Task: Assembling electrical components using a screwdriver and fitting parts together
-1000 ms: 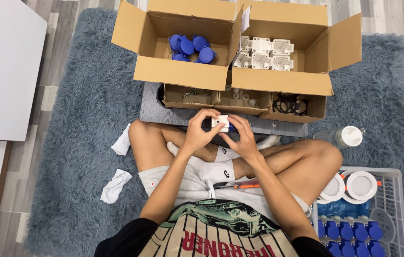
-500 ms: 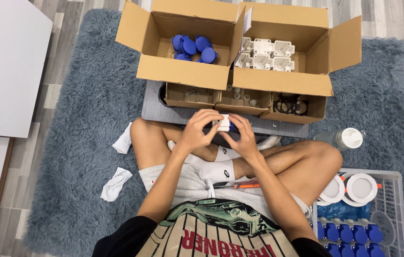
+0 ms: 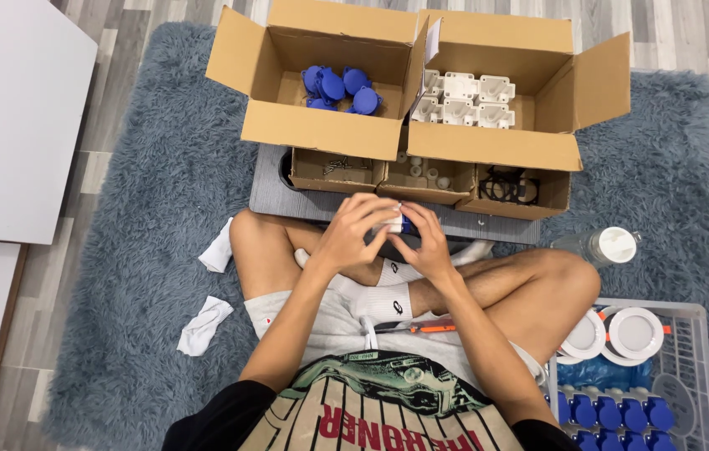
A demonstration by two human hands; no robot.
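Two hands meet over the crossed legs: the left hand (image 3: 353, 234) and the right hand (image 3: 429, 242) both pinch one small white and blue part (image 3: 397, 223) between their fingertips, right in front of the low brown trays (image 3: 429, 179). Behind stand two open cardboard boxes (image 3: 321, 129), one with blue caps (image 3: 339, 88), one with white pieces (image 3: 463, 98), on a fluffy grey-blue rug (image 3: 145, 217) over wood floor
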